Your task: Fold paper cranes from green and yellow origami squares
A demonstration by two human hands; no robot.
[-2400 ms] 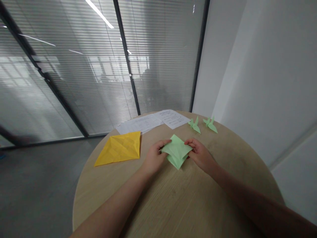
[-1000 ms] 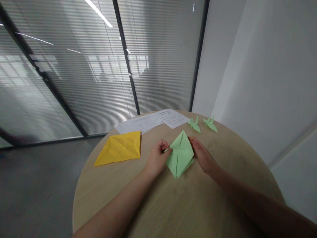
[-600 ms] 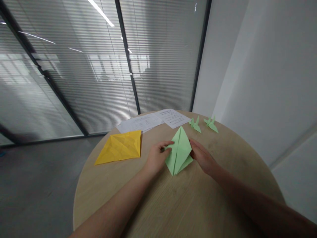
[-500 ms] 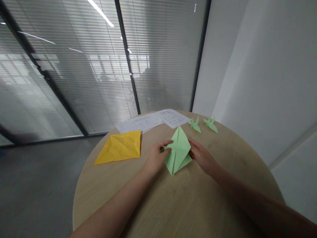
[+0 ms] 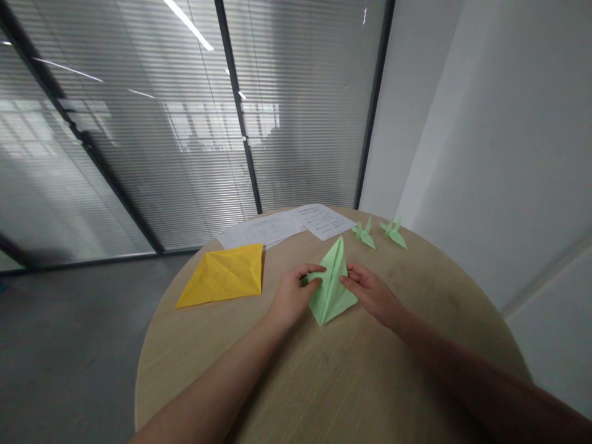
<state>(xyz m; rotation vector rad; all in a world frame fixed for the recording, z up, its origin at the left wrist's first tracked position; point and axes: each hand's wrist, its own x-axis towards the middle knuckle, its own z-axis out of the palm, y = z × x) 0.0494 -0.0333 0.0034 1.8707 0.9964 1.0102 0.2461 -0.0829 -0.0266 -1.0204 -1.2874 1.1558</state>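
A light green sheet of origami paper (image 5: 329, 296), folded to a kite-like shape with a crease down its middle, is between my hands over the table. My left hand (image 5: 296, 287) pinches its left edge, thumb on top of the paper. On the other side, my right hand (image 5: 367, 288) grips the right flap near the upper edge, with the thumb on the near face and the other fingers partly hidden. That flap is lifted and bent toward the centre crease. Beyond the paper sit two small green folded paper cranes (image 5: 365, 234).
A creased yellow paper (image 5: 226, 274) lies at the left of the round wooden table (image 5: 296, 382). Printed white sheets (image 5: 268, 228) rest at the far edge. Behind stands a glass partition (image 5: 305, 123) with blinds; a white wall (image 5: 499, 135) rises on the right.
My right hand has moved left with the right flap, folding it inward toward the centre crease. The paper's top now looks narrower. My left hand has stayed nearly in place.
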